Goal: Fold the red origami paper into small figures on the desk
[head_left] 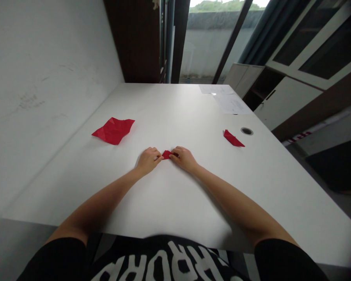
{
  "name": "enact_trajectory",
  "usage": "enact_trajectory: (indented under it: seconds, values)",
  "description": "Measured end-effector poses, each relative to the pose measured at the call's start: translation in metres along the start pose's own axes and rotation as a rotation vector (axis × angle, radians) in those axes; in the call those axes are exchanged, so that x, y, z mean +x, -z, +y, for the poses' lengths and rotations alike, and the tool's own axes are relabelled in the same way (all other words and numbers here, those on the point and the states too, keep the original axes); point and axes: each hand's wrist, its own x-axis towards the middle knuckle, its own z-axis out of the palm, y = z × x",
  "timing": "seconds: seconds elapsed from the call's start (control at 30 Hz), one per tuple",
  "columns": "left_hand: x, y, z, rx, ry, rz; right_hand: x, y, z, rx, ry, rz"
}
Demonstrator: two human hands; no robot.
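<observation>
A small folded piece of red paper (pixel 166 155) lies at the middle of the white table, between my two hands. My left hand (pixel 149 159) pinches its left end between thumb and fingers. At the right end, my right hand (pixel 183 157) closes on the paper in the same way. Only the middle of the paper shows; both ends are covered by my fingers.
A creased, opened-out red sheet (pixel 113 130) lies on the table (pixel 175 113) at the left. On the right rests a folded red paper piece (pixel 233 138), near a round cable hole (pixel 247 131). White printed sheets (pixel 229 102) lie at the far right. A wall (pixel 46 97) borders the left.
</observation>
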Motion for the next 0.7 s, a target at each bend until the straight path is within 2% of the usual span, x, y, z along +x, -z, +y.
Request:
enact_trajectory:
  seconds: [0.2, 0.4, 0.6, 0.7]
  values:
    - [0.002, -0.005, -0.001, 0.053, 0.076, 0.018, 0.000, -0.008, -0.003, -0.149, -0.089, 0.038]
    - [-0.001, -0.005, 0.006, 0.103, 0.100, 0.025, 0.000, -0.012, -0.006, -0.262, -0.105, 0.068]
    - [-0.005, -0.004, 0.013, 0.146, 0.092, 0.015, -0.002, -0.016, -0.012, -0.118, -0.183, 0.064]
    - [-0.004, -0.006, 0.011, 0.092, 0.086, 0.019, -0.004, -0.017, -0.016, 0.020, -0.168, 0.067]
